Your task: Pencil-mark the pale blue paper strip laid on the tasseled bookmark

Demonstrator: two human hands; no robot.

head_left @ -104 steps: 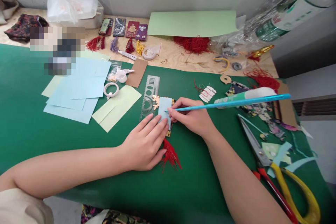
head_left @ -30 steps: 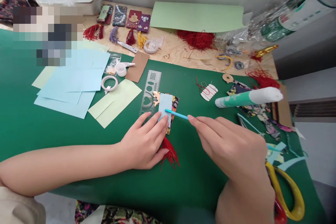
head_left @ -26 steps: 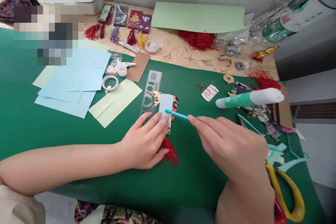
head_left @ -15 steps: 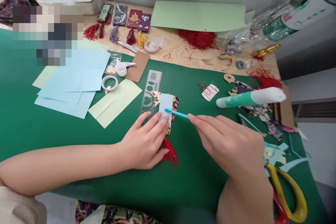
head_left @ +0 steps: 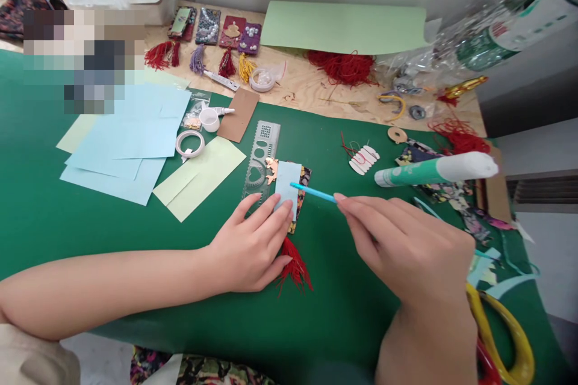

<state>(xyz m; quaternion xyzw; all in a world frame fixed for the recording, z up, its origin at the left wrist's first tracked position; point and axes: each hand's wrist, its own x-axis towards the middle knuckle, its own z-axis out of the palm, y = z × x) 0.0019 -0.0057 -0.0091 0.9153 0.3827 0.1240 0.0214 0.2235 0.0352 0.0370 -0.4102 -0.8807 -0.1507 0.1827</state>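
My left hand [head_left: 253, 246] lies palm down near the middle of the green surface [head_left: 158, 313], fingers slightly apart, the tips resting on the lower part of a light blue paper strip [head_left: 287, 177]. The strip lies over a floral-patterned card [head_left: 306, 180], whose right side shows past it. A red tassel [head_left: 295, 267] spreads from the card toward the surface's near edge.

My right hand [head_left: 409, 246] has its thumb and fingers pinched together on a blue pen [head_left: 315, 193]. One end of the pen is over the strip; I cannot tell whether it touches.

Left of the strip, a clear stencil ruler [head_left: 267, 135] runs partly beneath my left fingers, with a copper-coloured charm [head_left: 271, 171] between them. Toward the right edge are a green-and-white glue stick [head_left: 433, 169] and, nearer me, yellow-handled scissors [head_left: 519, 337].
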